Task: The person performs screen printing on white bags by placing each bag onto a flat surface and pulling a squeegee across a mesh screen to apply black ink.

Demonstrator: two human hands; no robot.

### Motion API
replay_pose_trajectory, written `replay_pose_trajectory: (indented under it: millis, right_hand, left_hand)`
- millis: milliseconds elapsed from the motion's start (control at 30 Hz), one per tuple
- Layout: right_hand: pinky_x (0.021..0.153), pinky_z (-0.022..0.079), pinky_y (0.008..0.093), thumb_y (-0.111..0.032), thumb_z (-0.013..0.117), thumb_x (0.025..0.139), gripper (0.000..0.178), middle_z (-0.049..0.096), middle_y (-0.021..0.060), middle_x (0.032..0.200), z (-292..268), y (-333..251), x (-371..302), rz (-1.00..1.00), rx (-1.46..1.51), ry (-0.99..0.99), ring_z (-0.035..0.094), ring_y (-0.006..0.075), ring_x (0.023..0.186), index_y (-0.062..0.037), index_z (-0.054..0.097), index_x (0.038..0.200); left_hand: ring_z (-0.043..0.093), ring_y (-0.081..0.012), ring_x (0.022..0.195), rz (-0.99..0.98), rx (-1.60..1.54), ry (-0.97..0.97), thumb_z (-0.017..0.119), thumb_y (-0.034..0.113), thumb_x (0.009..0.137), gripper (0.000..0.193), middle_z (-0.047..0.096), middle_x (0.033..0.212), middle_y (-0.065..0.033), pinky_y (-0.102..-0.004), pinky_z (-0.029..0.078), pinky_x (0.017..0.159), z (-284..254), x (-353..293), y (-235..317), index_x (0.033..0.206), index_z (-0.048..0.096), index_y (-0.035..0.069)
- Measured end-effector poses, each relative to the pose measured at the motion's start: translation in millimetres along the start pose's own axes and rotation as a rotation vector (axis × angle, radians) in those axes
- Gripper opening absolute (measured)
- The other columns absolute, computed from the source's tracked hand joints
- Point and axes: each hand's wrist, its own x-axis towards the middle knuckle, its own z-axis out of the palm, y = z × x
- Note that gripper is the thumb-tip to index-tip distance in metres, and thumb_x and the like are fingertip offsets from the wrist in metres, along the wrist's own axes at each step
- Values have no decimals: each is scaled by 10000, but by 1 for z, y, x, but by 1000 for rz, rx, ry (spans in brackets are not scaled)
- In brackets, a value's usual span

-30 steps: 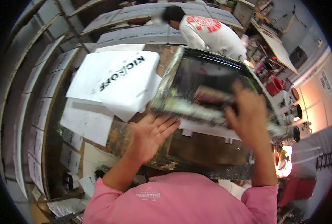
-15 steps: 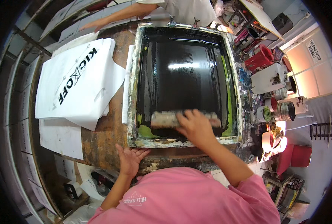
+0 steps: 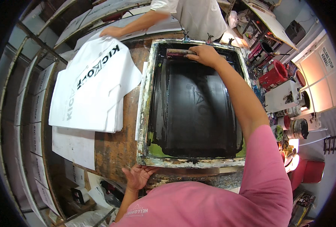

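Note:
In front of me lies a screen printing frame (image 3: 143, 125), its mesh (image 3: 194, 113) coated with black ink and a strip of green at the near corners. My right hand (image 3: 205, 55) is closed round a squeegee (image 3: 176, 53) at the far end of the mesh. The arm reaches over the frame's right side. Palm up, with fingers spread, my left hand (image 3: 138, 177) is at the frame's near left edge, its fingertips by the rim. Whether they touch its underside is hidden.
To the left is a stack of printed white bags or sheets (image 3: 88, 109); a co-worker's hand (image 3: 112, 31) lifts the top one. Ink tubs, including a red bucket (image 3: 272, 72), line the right side. Metal racks (image 3: 15, 113) holding printed sheets stand at far left. Clamps (image 3: 209, 38) grip the frame's far edge.
My right hand has pushed the squeegee from the near end of the mesh to the far end. The co-worker's hand now holds the top sheet's far corner. The view has shifted slightly.

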Motion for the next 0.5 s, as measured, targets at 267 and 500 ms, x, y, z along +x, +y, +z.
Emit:
replay_pose_trajectory:
  millis: [267,500]
  right_hand:
    - [845,536,494,-548,574,958,473,716,131,1022,24,-33,-9,-46,-82,57,684,361,988,-124,700,1126]
    - [818,532,507,-491,606,957,393,703,111,985,-1,-98,-129,-120,-34,-84,686,351,970,-139,669,1119]
  left_hand:
    - [486,-430,1378,-41,-76,-116,365,891,842,956,581,1423,-229,-652,260,1197,2,4,7,1310,663,113]
    - [491,-433,1374,-15,-42,-132,332,895,847,997,580,1420,-242,-639,278,1196,4,6,2,1344,636,86]
